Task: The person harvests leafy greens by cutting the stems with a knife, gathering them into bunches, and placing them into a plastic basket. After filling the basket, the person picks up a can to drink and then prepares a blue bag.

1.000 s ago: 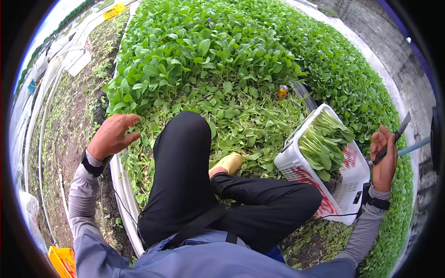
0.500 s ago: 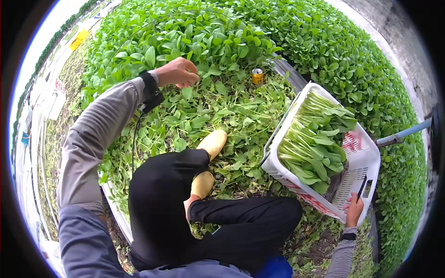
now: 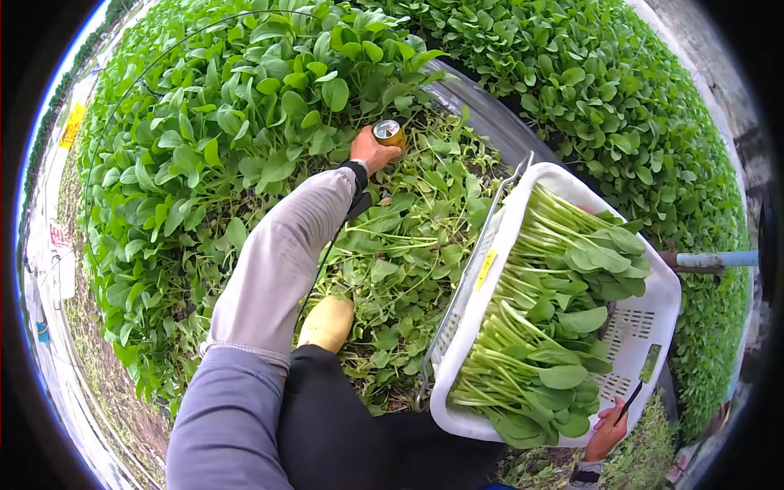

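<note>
And the can [image 3: 390, 136] is gripped! Its golden side is clasped by the left hand [image 3: 373, 153], the fingers curled close around it, the silver top turned up to view. The can is held nearly upright, directly against the hand, on the hand's right as seen from above; whether its base is lifted off the ground cannot be told. Beyond it, tall leafy plants [image 3: 327, 90] are crowded up; nearer, a patch of low, strewn leaves [image 3: 392, 245] is spread out, and just to the right a grey plastic strip [image 3: 490, 118] is stretched along the bed. The left arm is extended well forward, its pale sleeve [image 3: 278, 245] ringed by a black strap [image 3: 357, 175] at the wrist.

Over at the lower right, a dark, slim knife [image 3: 630, 403] is pinched in the right hand [image 3: 606, 433], its far end pointed up toward the slot in the wall of the white crate [image 3: 665, 282]. That hand is placed just beside the crate's near corner; whether the rim is touched cannot be told. Inside, long-stemmed greens [image 3: 539, 351] are laid in bunches, stems leftward, leaves rightward. Down below, a yellow shoe [image 3: 328, 322] is seen among the leaves, well apart from the can
</note>
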`<state>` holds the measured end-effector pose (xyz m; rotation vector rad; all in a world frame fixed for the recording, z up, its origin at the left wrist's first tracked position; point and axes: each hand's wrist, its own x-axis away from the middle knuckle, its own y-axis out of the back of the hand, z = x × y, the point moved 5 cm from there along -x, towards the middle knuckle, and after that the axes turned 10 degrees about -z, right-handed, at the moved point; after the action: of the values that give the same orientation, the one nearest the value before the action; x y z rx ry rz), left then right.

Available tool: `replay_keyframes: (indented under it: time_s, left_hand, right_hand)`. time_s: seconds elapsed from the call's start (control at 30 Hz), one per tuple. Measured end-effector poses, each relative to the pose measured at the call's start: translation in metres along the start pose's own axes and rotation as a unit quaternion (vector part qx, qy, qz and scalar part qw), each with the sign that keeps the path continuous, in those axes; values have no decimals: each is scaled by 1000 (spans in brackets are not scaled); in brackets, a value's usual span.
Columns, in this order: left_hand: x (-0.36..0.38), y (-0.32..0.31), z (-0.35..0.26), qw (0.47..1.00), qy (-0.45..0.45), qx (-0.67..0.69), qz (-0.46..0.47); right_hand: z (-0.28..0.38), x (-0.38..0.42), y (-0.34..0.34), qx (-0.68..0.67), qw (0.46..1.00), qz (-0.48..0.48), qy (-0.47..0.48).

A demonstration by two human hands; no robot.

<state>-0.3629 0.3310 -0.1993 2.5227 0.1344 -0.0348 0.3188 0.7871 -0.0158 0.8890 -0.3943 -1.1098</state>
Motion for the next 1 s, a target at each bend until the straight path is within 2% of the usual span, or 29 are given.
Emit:
replay_keyframes:
  time_s: [0.1, 0.17, 0.2, 0.23, 0.27, 0.3, 0.33, 0.4, 0.47, 0.53, 0.6, 0.67, 0.8, 0.87, 0.9, 1.0]
  left_hand:
    - [-8, -16, 12, 998, 2, 53, 21]
    - [3, -8, -6, 994, -27, 102, 20]
    - [6, -2, -15, 993, -39, 98, 49]
    - [11, 7, -22, 991, -132, 10, -25]
    - [21, 16, -30, 967, -222, -78, -100]
    - [33, 33, -49, 955, -274, -45, -101]
    - [48, 57, -81, 976, -208, 63, 0]
    - [76, 99, -126, 970, -212, 96, 64]
    - [109, 145, -176, 953, -277, 105, 68]
    - [142, 188, -223, 941, -298, 141, 81]
    - [179, 235, -274, 914, -382, 121, 69]
    - [219, 276, -321, 882, -456, 103, 52]
    - [294, 336, -384, 818, -558, 130, 54]
    - [334, 359, -408, 785, -596, 161, 61]
    - [354, 367, -417, 757, -622, 194, 50]
    - [413, 399, -443, 758, -609, 233, 24]
  right_hand:
    - [-13, -2, 0, -12, 1000, -24, 0]
    - [-11, -2, 1, -5, 999, -32, -8]
    - [-9, -2, -1, -6, 999, -34, -9]
    - [-7, -1, 0, -2, 999, -36, -13]
    - [-7, 0, 1, 2, 999, -37, -17]
    - [-9, 0, 1, -4, 999, -40, -18]
    - [-12, -1, 1, -2, 999, -39, -9]
    - [-14, -3, -1, -14, 999, -47, 1]
    - [-12, -3, -1, 2, 999, -40, 14]
    - [3, -1, -3, -4, 999, -41, 14]
    - [6, 0, -3, -9, 999, -43, 16]
    - [7, -2, -2, 34, 994, -52, 91]
    - [16, 2, -4, -23, 993, -69, 88]
    - [22, 3, -1, -36, 989, -91, 109]
    - [19, 2, -3, 0, 988, -82, 127]
    - [29, 6, 4, 49, 984, -96, 144]
